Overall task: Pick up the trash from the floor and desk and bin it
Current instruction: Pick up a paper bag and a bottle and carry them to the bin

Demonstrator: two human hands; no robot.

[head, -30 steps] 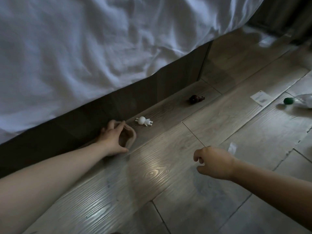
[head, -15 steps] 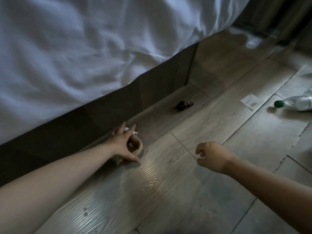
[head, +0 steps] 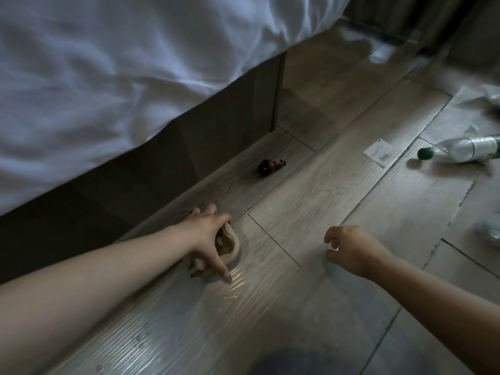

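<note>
My left hand lies on the wooden floor beside the bed base and grips a tan, ring-shaped piece of trash. Something white shows inside the ring. My right hand hovers above the floor to the right, its fingers loosely curled with nothing visible in them. A small dark red object lies further along the bed base. A white card and a clear plastic bottle with a green cap lie on the floor at the right.
A bed with a rumpled white sheet fills the upper left, above a dark wooden base. Blurred clear plastic lies at the right edge. Dark curtains hang at the top right.
My left hand slid the tan ring forward to the small white figure, which no longer lies in the open. The view shifted left. My right hand stayed curled.
</note>
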